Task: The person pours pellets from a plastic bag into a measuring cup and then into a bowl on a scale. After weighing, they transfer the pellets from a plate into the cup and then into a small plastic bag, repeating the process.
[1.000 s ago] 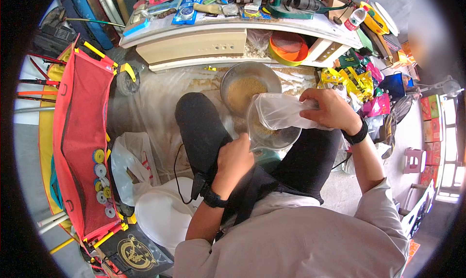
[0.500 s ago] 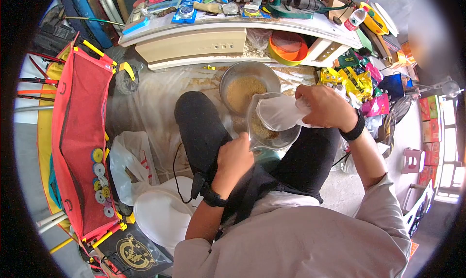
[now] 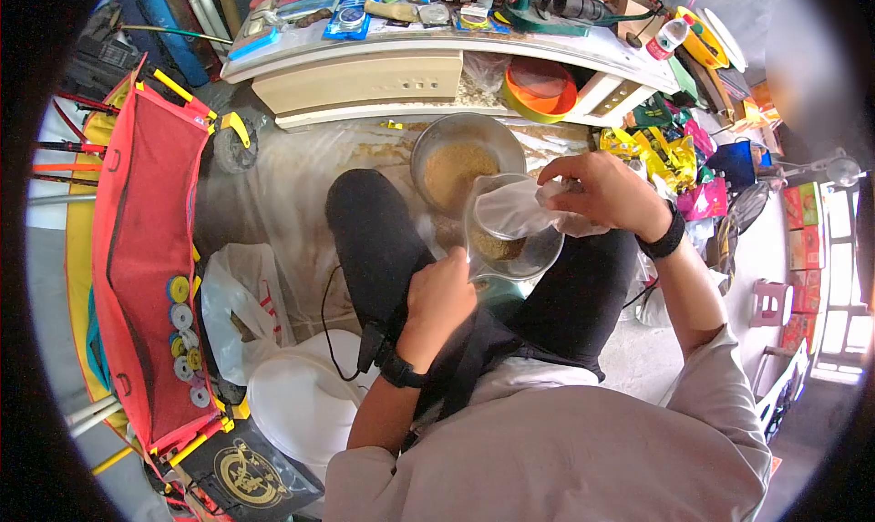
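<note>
1. Your right hand (image 3: 606, 189): fingers gripping a clear plastic bag (image 3: 515, 210), its far end over the clear bowl (image 3: 549, 253).
2. Your left hand (image 3: 442, 290): fingers closed on that bowl's edge, at its 8 o'clock.
3. Clear bowl: between your knees, with brownish grain (image 3: 495, 247) inside.
4. Metal bowl (image 3: 510, 139): just beside, at the clear bowl's 11 o'clock, holding tan meal (image 3: 453, 174).
5. Cluttered surface (image 3: 419, 45): your 12 o'clock.

Metal bowl (image 3: 503, 144) and yellow scrap (image 3: 392, 125) on the brown-streaked floor (image 3: 551, 138)
</note>
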Demonstrator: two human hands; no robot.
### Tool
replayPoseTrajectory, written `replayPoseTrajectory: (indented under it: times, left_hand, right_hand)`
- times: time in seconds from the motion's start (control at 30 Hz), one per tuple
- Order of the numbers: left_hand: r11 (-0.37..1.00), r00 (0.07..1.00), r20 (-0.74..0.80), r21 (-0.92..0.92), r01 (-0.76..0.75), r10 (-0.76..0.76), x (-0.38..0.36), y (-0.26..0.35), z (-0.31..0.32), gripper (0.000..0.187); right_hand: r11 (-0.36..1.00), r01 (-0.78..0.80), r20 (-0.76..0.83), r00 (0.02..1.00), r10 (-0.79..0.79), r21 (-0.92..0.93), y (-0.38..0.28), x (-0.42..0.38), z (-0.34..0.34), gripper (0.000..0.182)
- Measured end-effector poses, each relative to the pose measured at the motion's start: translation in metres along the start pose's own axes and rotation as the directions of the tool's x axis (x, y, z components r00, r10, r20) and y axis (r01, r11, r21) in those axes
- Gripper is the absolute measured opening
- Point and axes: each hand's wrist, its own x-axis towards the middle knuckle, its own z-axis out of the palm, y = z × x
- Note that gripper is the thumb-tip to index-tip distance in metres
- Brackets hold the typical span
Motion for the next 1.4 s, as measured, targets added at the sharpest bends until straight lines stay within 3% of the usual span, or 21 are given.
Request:
replayPoseTrajectory:
  times: [0.1, 0.33, 0.5, 0.7, 0.9, 1.03, 1.1, 1.33, 1.4]
  left_hand:
    - [1.000, 1.000, 0.001, 0.008, 0.001, -0.001, 0.000, -0.001, 0.000, 0.018]
    - [1.000, 1.000, -0.003, 0.021, -0.001, 0.001, -0.001, -0.001, 0.001, 0.017]
    - [1.000, 1.000, 0.001, 0.027, -0.006, 0.006, -0.001, 0.000, 0.002, 0.018]
    - [0.999, 1.000, -0.004, 0.031, -0.008, 0.008, -0.001, -0.001, 0.002, 0.019]
    - [0.999, 1.000, 0.002, 0.041, -0.010, 0.009, -0.002, 0.000, 0.001, 0.019]
    - [0.999, 1.000, 0.005, 0.032, 0.003, -0.003, -0.002, -0.001, 0.002, 0.019]
    - [1.000, 1.000, 0.008, 0.028, 0.003, -0.003, -0.001, -0.001, 0.002, 0.019]
    - [0.999, 1.000, 0.003, 0.033, -0.004, 0.003, -0.002, 0.000, 0.001, 0.018]
    - [0.999, 1.000, 0.001, 0.039, -0.007, 0.007, -0.002, 0.000, 0.002, 0.018]
  right_hand:
    - [0.994, -0.085, -0.013, 0.996, 0.086, 0.063, -0.007, -0.004, -0.004, 0.037]
    - [0.985, -0.061, -0.084, 0.994, 0.076, 0.159, -0.006, -0.011, -0.011, 0.036]
    - [0.956, -0.140, -0.076, 0.983, 0.165, 0.257, -0.008, -0.015, -0.015, 0.026]
    - [0.955, -0.089, -0.138, 0.982, 0.132, 0.285, -0.005, -0.019, -0.012, 0.014]
    - [0.995, -0.082, -0.195, 0.977, 0.091, 0.052, -0.004, -0.012, -0.007, 0.019]
    - [0.990, -0.126, -0.153, 0.979, 0.135, 0.067, 0.001, -0.013, -0.003, 0.020]
    - [0.998, 0.015, -0.190, 0.982, -0.003, 0.060, 0.006, -0.014, -0.002, 0.017]
    - [0.997, -0.011, -0.202, 0.979, 0.026, 0.075, 0.000, -0.019, -0.006, 0.012]
    - [0.984, -0.055, -0.174, 0.981, 0.085, 0.170, 0.006, -0.019, -0.004, 0.013]
